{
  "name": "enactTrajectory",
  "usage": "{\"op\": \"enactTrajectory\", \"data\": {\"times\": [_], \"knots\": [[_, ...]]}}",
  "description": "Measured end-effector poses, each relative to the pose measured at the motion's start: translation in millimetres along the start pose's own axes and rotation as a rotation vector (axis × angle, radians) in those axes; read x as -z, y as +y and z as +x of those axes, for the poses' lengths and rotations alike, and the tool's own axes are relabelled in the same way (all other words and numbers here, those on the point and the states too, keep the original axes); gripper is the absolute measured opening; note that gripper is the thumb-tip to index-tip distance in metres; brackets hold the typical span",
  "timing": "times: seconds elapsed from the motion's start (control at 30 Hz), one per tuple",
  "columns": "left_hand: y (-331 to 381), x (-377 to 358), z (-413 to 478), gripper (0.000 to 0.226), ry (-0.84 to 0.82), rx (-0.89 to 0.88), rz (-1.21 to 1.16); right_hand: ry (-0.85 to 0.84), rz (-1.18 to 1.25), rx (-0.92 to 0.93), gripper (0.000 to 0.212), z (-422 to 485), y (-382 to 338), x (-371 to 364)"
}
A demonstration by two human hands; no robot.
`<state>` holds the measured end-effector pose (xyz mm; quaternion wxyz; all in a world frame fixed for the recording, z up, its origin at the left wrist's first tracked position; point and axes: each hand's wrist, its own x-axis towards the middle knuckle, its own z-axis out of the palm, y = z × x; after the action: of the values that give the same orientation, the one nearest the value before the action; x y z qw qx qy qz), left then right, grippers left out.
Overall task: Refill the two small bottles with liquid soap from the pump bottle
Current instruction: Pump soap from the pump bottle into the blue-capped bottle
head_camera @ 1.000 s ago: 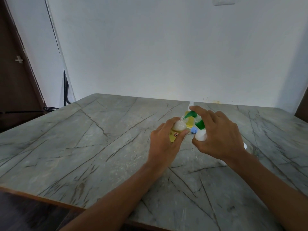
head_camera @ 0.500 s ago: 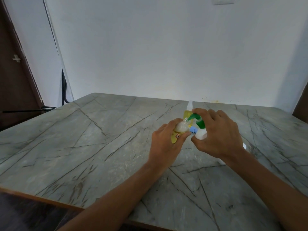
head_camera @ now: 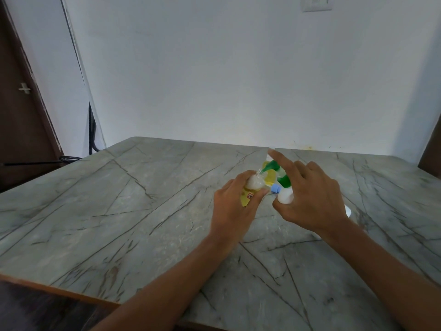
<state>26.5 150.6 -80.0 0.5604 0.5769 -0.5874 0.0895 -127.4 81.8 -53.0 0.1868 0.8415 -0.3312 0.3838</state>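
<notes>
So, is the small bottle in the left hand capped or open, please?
Open: the bottle has a bare neck, the green spout at its mouth; a blue cap lies on the table.

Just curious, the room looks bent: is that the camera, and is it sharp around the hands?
Head view: the wide lens makes the door lean; light is dim and even, brightest on the wall above the table, no hard shadows; the small bottle in the left hand and the pump bottle in the right hand look slightly soft, label unreadable.
</notes>
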Motion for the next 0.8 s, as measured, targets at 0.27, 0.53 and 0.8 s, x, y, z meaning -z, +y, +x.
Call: {"op": "enactTrajectory", "data": {"times": [0.27, 0.53, 0.8], "knots": [[2.3, 0.3, -0.7, 0.043, -0.002, 0.003, 0.01, 0.022, 0.025, 0.004, 0.088, 0.5, 1.8, -2.0], [3.8, -1.5, -3.5, 0.045, -0.03, -0.038, 0.005, 0.032, 0.027, -0.008, 0.081, 0.8, 7.1, -4.8], [5.9, -2.6, -5.3, 0.046, -0.044, -0.059, -0.003, 0.085, 0.045, -0.003, 0.068, -0.4, 6.8, -5.1]]}}
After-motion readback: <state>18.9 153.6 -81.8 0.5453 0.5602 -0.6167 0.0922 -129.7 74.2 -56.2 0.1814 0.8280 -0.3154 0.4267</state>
